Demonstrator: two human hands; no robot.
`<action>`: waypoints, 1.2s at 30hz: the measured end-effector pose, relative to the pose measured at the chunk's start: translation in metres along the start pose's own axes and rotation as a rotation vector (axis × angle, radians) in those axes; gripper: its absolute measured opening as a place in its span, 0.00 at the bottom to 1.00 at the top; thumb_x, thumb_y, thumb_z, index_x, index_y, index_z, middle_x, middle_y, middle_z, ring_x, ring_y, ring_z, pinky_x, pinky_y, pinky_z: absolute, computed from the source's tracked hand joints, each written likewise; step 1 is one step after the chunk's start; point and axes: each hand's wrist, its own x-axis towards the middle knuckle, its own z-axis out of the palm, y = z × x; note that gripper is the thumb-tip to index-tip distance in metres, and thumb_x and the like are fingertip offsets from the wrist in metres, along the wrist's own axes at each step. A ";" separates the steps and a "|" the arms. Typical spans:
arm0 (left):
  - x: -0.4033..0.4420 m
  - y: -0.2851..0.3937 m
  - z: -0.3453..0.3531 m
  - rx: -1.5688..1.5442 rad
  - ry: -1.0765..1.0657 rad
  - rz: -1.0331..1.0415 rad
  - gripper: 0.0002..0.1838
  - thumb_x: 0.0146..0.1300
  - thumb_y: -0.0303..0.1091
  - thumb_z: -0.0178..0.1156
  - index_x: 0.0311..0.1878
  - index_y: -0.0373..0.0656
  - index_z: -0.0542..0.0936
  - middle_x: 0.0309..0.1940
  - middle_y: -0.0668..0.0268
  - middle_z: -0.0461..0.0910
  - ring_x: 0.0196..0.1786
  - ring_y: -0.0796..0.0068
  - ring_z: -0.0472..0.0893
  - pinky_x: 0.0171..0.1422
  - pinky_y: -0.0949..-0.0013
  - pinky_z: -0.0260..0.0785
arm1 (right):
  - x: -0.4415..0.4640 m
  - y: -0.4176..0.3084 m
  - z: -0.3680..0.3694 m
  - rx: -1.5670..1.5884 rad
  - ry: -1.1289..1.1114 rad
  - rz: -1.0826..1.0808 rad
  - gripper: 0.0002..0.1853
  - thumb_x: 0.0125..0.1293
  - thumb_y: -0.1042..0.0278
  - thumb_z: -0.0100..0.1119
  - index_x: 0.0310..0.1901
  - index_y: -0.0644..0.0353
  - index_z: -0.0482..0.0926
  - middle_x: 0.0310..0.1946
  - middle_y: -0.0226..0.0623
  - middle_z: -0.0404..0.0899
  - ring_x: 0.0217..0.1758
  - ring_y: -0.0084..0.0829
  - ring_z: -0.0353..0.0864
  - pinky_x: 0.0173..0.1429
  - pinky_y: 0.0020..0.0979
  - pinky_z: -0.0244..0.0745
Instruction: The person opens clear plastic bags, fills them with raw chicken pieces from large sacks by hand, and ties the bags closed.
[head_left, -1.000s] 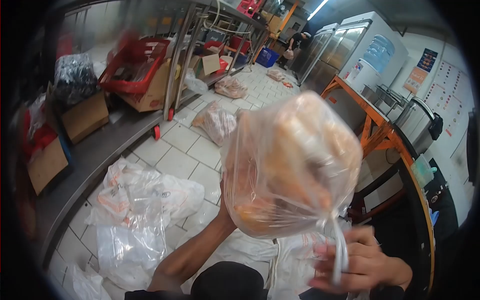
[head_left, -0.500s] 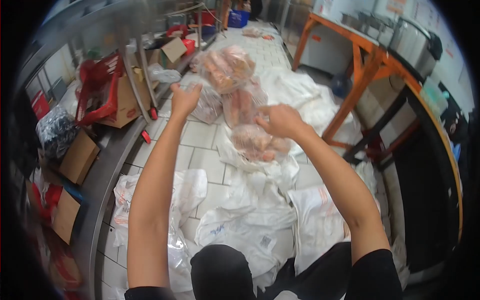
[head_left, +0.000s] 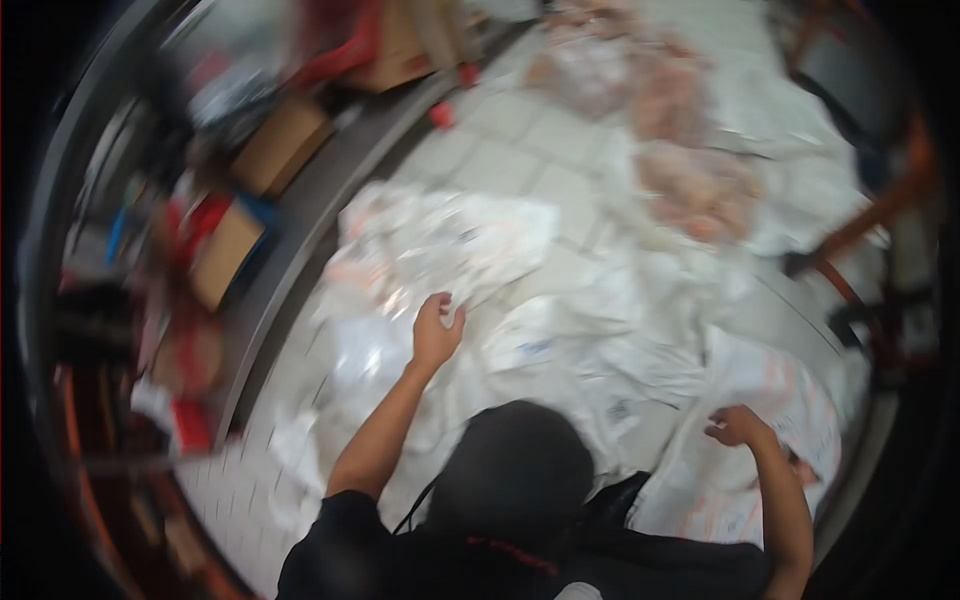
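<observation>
Fingers parted on left hand (head_left: pixel 437 333), loosely curled on right hand (head_left: pixel 738 427); both empty. White printed sack (head_left: pixel 708 485) on tiled floor (head_left: pixel 520 150), below right hand: probably light, limp, slippery; grip hem.

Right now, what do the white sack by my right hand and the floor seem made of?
White sack: probably plastic, perhaps woven; dull sheen, soft creases, though blur hides any weave. Floor: likely ceramic tile, pale, smooth-looking, with visible joint lines.
</observation>
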 end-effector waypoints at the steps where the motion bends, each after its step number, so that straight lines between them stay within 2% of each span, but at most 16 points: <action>1: -0.023 -0.014 -0.028 0.027 0.125 -0.064 0.20 0.58 0.36 0.67 0.50 0.38 0.76 0.44 0.56 0.80 0.40 0.61 0.80 0.48 0.63 0.73 | 0.001 -0.019 -0.007 0.092 0.022 0.011 0.25 0.59 0.48 0.62 0.49 0.62 0.82 0.42 0.46 0.84 0.47 0.46 0.83 0.56 0.40 0.76; 3: -0.064 -0.084 -0.079 0.178 0.418 -0.128 0.19 0.57 0.35 0.67 0.50 0.38 0.76 0.44 0.57 0.79 0.40 0.61 0.78 0.47 0.63 0.72 | 0.018 -0.037 -0.003 0.165 0.015 0.009 0.24 0.59 0.50 0.62 0.49 0.62 0.82 0.43 0.46 0.84 0.47 0.47 0.83 0.56 0.39 0.75; 5: -0.105 -0.124 -0.139 0.364 0.498 -0.304 0.20 0.56 0.33 0.67 0.49 0.35 0.75 0.44 0.54 0.78 0.44 0.59 0.78 0.49 0.62 0.71 | 0.021 -0.039 -0.001 0.181 0.028 0.023 0.21 0.58 0.56 0.64 0.48 0.64 0.82 0.40 0.48 0.85 0.43 0.47 0.84 0.51 0.39 0.78; 7: -0.151 -0.175 -0.179 0.522 0.578 -0.289 0.20 0.57 0.34 0.67 0.49 0.34 0.75 0.43 0.53 0.78 0.45 0.57 0.78 0.51 0.61 0.71 | 0.035 -0.042 0.002 0.085 -0.003 -0.066 0.20 0.59 0.56 0.63 0.46 0.64 0.82 0.40 0.49 0.84 0.44 0.46 0.84 0.50 0.39 0.78; 10: -0.163 -0.158 -0.187 0.452 0.456 -0.420 0.21 0.57 0.36 0.67 0.49 0.33 0.75 0.41 0.52 0.79 0.45 0.56 0.79 0.52 0.60 0.72 | 0.040 -0.045 0.002 0.107 0.002 -0.053 0.20 0.59 0.56 0.64 0.46 0.64 0.82 0.40 0.49 0.84 0.43 0.47 0.84 0.49 0.40 0.78; 15: -0.087 -0.118 -0.081 0.176 0.126 -0.263 0.31 0.57 0.49 0.69 0.55 0.34 0.76 0.50 0.50 0.79 0.53 0.55 0.79 0.58 0.60 0.71 | 0.037 -0.053 -0.005 0.006 0.048 -0.071 0.20 0.58 0.57 0.64 0.46 0.64 0.82 0.39 0.47 0.85 0.40 0.44 0.86 0.49 0.38 0.79; 17: -0.048 -0.100 -0.043 0.425 0.153 -0.202 0.33 0.55 0.54 0.68 0.54 0.35 0.77 0.50 0.49 0.79 0.52 0.54 0.80 0.60 0.57 0.71 | 0.027 -0.060 -0.014 0.032 0.077 -0.034 0.20 0.58 0.57 0.64 0.46 0.64 0.82 0.40 0.47 0.85 0.40 0.44 0.86 0.49 0.38 0.79; 19: -0.014 -0.103 -0.017 0.591 0.036 -0.691 0.35 0.54 0.57 0.67 0.54 0.35 0.77 0.51 0.50 0.80 0.50 0.52 0.81 0.60 0.53 0.70 | 0.015 -0.065 -0.022 0.062 0.106 0.000 0.20 0.58 0.58 0.64 0.47 0.64 0.82 0.40 0.47 0.85 0.40 0.44 0.85 0.49 0.38 0.78; 23: 0.031 -0.095 -0.042 0.353 -0.043 -0.626 0.35 0.53 0.56 0.68 0.54 0.33 0.76 0.52 0.49 0.79 0.54 0.53 0.79 0.61 0.56 0.70 | -0.002 -0.072 -0.053 0.129 0.236 0.071 0.20 0.58 0.57 0.64 0.46 0.62 0.82 0.40 0.48 0.84 0.44 0.47 0.83 0.51 0.40 0.77; 25: 0.045 -0.052 -0.072 -0.310 -0.029 -0.397 0.35 0.56 0.55 0.67 0.55 0.33 0.77 0.50 0.52 0.81 0.52 0.61 0.80 0.57 0.62 0.72 | -0.003 -0.087 -0.080 0.185 0.300 0.101 0.20 0.59 0.57 0.65 0.47 0.63 0.81 0.40 0.48 0.84 0.44 0.46 0.84 0.51 0.38 0.77; 28: 0.082 0.063 -0.073 -0.291 -0.006 -0.371 0.38 0.65 0.56 0.60 0.65 0.32 0.69 0.58 0.55 0.76 0.57 0.68 0.76 0.58 0.67 0.71 | 0.010 -0.134 -0.140 0.451 0.413 -0.033 0.29 0.57 0.53 0.69 0.54 0.65 0.77 0.47 0.48 0.82 0.50 0.40 0.82 0.51 0.34 0.77; 29: 0.091 0.116 -0.077 -0.497 -0.181 -0.308 0.34 0.69 0.55 0.54 0.64 0.33 0.69 0.58 0.57 0.74 0.56 0.69 0.75 0.58 0.68 0.72 | 0.011 -0.162 -0.163 0.473 0.484 -0.142 0.34 0.56 0.51 0.71 0.59 0.65 0.74 0.53 0.49 0.79 0.54 0.39 0.81 0.53 0.34 0.76; 31: 0.099 0.211 -0.065 -0.709 -0.373 -0.077 0.28 0.73 0.55 0.47 0.59 0.37 0.73 0.48 0.62 0.76 0.50 0.73 0.75 0.55 0.69 0.73 | -0.009 -0.242 -0.217 0.730 0.516 -0.403 0.52 0.51 0.56 0.76 0.73 0.58 0.53 0.72 0.46 0.56 0.72 0.50 0.62 0.63 0.41 0.71; 32: 0.103 0.250 -0.052 -0.755 -0.393 0.119 0.34 0.70 0.62 0.48 0.56 0.35 0.76 0.48 0.59 0.80 0.48 0.70 0.78 0.48 0.68 0.72 | -0.023 -0.272 -0.240 0.659 0.573 -0.499 0.54 0.50 0.57 0.77 0.74 0.55 0.52 0.73 0.45 0.55 0.74 0.47 0.58 0.66 0.41 0.69; 34: 0.113 0.328 -0.075 -0.744 -0.428 0.196 0.32 0.70 0.62 0.48 0.50 0.37 0.78 0.41 0.64 0.79 0.43 0.73 0.77 0.43 0.69 0.71 | -0.017 -0.294 -0.279 0.526 0.834 -0.783 0.46 0.53 0.56 0.75 0.71 0.56 0.60 0.70 0.46 0.60 0.72 0.43 0.62 0.65 0.39 0.70; 36: 0.131 0.396 -0.095 -0.805 -0.403 0.201 0.30 0.68 0.64 0.49 0.42 0.42 0.79 0.31 0.70 0.79 0.35 0.77 0.76 0.37 0.70 0.67 | -0.024 -0.283 -0.328 0.261 1.121 -0.711 0.37 0.56 0.55 0.72 0.65 0.58 0.69 0.65 0.45 0.67 0.67 0.39 0.68 0.61 0.34 0.71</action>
